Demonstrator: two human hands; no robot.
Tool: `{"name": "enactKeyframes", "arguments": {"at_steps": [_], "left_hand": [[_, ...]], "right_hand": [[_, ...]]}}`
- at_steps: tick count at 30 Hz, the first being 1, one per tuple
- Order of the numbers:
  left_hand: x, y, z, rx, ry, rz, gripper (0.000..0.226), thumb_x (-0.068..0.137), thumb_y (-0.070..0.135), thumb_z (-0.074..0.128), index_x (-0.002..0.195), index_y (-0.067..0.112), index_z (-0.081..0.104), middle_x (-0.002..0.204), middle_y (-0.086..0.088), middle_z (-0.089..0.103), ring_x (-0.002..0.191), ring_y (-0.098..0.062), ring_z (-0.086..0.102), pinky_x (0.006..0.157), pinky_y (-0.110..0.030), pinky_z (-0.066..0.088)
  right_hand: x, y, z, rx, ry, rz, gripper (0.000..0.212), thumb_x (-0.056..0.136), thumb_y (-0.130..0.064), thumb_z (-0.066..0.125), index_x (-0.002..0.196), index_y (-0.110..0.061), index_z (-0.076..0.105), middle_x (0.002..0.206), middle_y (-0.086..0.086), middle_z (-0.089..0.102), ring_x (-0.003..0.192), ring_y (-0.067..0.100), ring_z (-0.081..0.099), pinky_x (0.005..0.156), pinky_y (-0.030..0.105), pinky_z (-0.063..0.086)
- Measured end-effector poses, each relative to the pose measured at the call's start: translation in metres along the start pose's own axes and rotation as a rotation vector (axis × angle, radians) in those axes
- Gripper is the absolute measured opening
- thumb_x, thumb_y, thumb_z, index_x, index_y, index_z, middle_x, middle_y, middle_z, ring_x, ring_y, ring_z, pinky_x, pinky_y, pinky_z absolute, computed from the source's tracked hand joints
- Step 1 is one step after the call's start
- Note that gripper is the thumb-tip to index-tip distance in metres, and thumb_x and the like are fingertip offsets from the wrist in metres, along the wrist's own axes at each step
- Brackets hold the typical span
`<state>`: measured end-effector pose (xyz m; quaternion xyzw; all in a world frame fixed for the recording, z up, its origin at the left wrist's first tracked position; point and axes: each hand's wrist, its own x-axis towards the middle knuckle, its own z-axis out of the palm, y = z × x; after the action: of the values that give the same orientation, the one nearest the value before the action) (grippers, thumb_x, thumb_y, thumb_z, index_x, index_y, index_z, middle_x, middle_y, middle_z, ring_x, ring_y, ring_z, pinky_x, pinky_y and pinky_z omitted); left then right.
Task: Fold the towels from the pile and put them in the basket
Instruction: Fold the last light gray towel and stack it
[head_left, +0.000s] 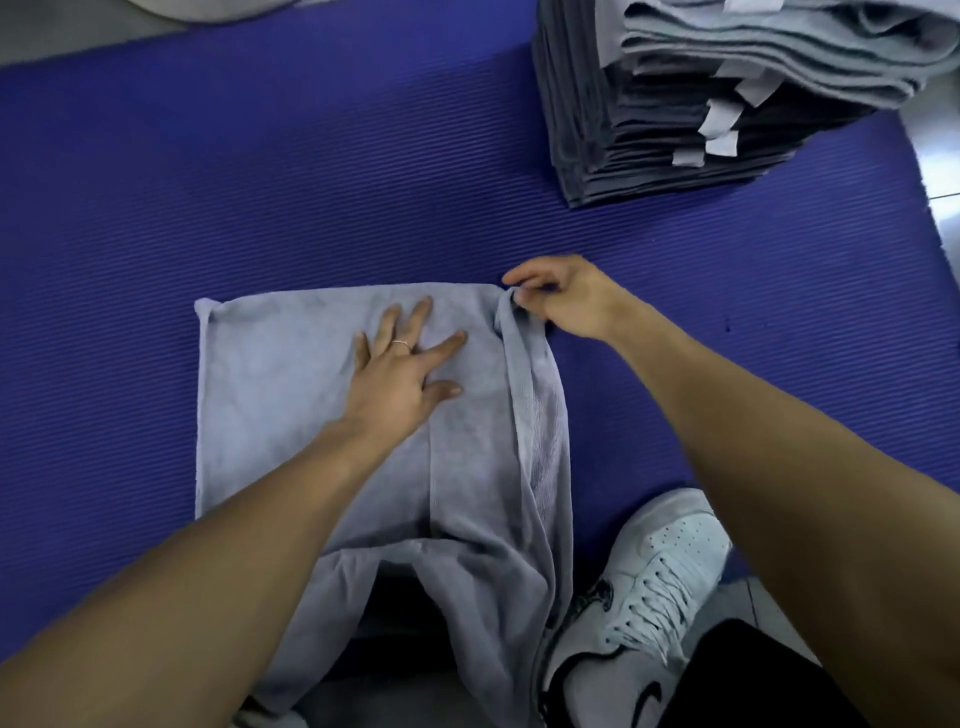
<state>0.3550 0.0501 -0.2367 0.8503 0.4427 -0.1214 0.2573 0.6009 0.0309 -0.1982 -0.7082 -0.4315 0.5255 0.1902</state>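
A pale grey towel (280, 395) lies spread on the purple mat (208, 182) in front of me, its near end draped over my lap. My left hand (402, 371) presses flat on the towel's middle with fingers spread. My right hand (566, 299) pinches the towel's far right corner, and the right edge is lifted into a narrow fold. At the far right stands a tall pile of towels (675, 104), dark grey below and pale grey on top. No basket is in view.
My white sneaker (644, 587) rests on the mat's near right edge beside the towel. Pale floor (935, 150) shows beyond the mat at right. A grey rounded object (208, 8) sits past the mat's far left edge.
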Motion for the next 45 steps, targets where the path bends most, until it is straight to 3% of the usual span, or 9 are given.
{"name": "enactKeyframes", "arguments": {"at_steps": [3, 10, 16, 26, 33, 36, 39, 42, 45], "left_hand": [[-0.001, 0.000, 0.001, -0.011, -0.004, -0.003, 0.059, 0.093, 0.053, 0.054, 0.148, 0.048, 0.032, 0.166, 0.005, -0.005, 0.151, -0.024, -0.013, 0.119, -0.059, -0.004], [-0.002, 0.002, -0.002, -0.001, -0.033, -0.014, 0.060, 0.093, 0.056, 0.050, 0.148, 0.049, 0.029, 0.165, 0.006, -0.008, 0.151, -0.024, -0.016, 0.120, -0.058, -0.005], [-0.001, 0.002, -0.001, -0.014, -0.029, -0.016, 0.059, 0.093, 0.054, 0.053, 0.147, 0.049, 0.031, 0.165, 0.007, -0.007, 0.151, -0.023, -0.015, 0.120, -0.058, -0.005], [0.000, -0.001, 0.003, -0.033, -0.012, -0.009, 0.059, 0.092, 0.053, 0.054, 0.147, 0.047, 0.033, 0.165, 0.007, -0.004, 0.151, -0.022, -0.014, 0.120, -0.057, -0.007], [0.000, -0.001, 0.002, -0.032, -0.013, -0.010, 0.059, 0.092, 0.052, 0.055, 0.147, 0.047, 0.033, 0.165, 0.008, -0.004, 0.151, -0.021, -0.014, 0.120, -0.056, -0.006], [0.000, -0.001, 0.002, -0.035, -0.006, -0.009, 0.059, 0.092, 0.052, 0.055, 0.147, 0.047, 0.034, 0.166, 0.007, -0.003, 0.151, -0.022, -0.013, 0.120, -0.057, -0.006], [0.000, -0.001, 0.003, -0.033, 0.000, -0.001, 0.058, 0.092, 0.051, 0.055, 0.147, 0.046, 0.034, 0.166, 0.005, -0.003, 0.151, -0.024, -0.012, 0.119, -0.056, -0.006], [0.000, -0.001, 0.003, -0.035, -0.002, 0.003, 0.058, 0.092, 0.051, 0.054, 0.147, 0.046, 0.034, 0.166, 0.005, -0.003, 0.151, -0.024, -0.012, 0.119, -0.056, -0.006], [0.000, -0.001, 0.003, -0.037, -0.004, 0.002, 0.059, 0.092, 0.052, 0.055, 0.147, 0.046, 0.034, 0.166, 0.006, -0.003, 0.151, -0.024, -0.013, 0.119, -0.056, -0.006]], "right_hand": [[0.007, -0.006, -0.015, -0.089, -0.116, 0.009, 0.015, 0.096, -0.020, 0.064, 0.105, -0.027, 0.072, 0.092, -0.007, 0.071, 0.076, -0.003, 0.062, 0.070, 0.017, 0.048], [0.013, -0.012, -0.030, -0.221, -0.292, 0.065, 0.006, 0.091, -0.025, 0.069, 0.097, -0.027, 0.068, 0.100, -0.002, 0.070, 0.087, 0.013, 0.062, 0.076, 0.028, 0.054], [0.011, 0.011, -0.041, 0.079, -0.072, 0.095, 0.014, 0.089, -0.004, 0.066, 0.088, -0.018, 0.062, 0.077, -0.002, 0.065, 0.061, 0.005, 0.054, 0.057, 0.019, 0.046], [0.006, 0.029, -0.041, 0.248, -0.143, 0.114, 0.017, 0.094, -0.016, 0.062, 0.107, -0.018, 0.072, 0.099, 0.001, 0.074, 0.083, 0.013, 0.071, 0.074, 0.026, 0.058], [0.017, 0.032, -0.039, 0.137, 0.133, 0.093, 0.014, 0.091, -0.001, 0.065, 0.087, -0.014, 0.069, 0.081, 0.000, 0.071, 0.066, 0.006, 0.065, 0.063, 0.022, 0.055], [0.016, 0.025, -0.031, 0.156, 0.186, 0.160, 0.008, 0.094, -0.022, 0.065, 0.093, -0.015, 0.068, 0.088, 0.002, 0.072, 0.068, 0.009, 0.069, 0.061, 0.024, 0.057], [0.018, 0.015, -0.021, -0.036, 0.201, 0.170, 0.040, 0.081, -0.052, 0.072, 0.090, -0.014, 0.068, 0.079, -0.001, 0.070, 0.072, 0.010, 0.068, 0.064, 0.024, 0.056], [0.020, 0.014, -0.014, -0.178, 0.169, 0.124, 0.020, 0.082, -0.028, 0.074, 0.092, -0.011, 0.070, 0.086, -0.001, 0.070, 0.083, 0.014, 0.067, 0.072, 0.026, 0.057], [0.014, 0.026, -0.024, 0.116, 0.120, 0.138, 0.011, 0.083, -0.008, 0.071, 0.094, -0.010, 0.072, 0.088, 0.005, 0.072, 0.079, 0.011, 0.066, 0.071, 0.021, 0.058]]}}
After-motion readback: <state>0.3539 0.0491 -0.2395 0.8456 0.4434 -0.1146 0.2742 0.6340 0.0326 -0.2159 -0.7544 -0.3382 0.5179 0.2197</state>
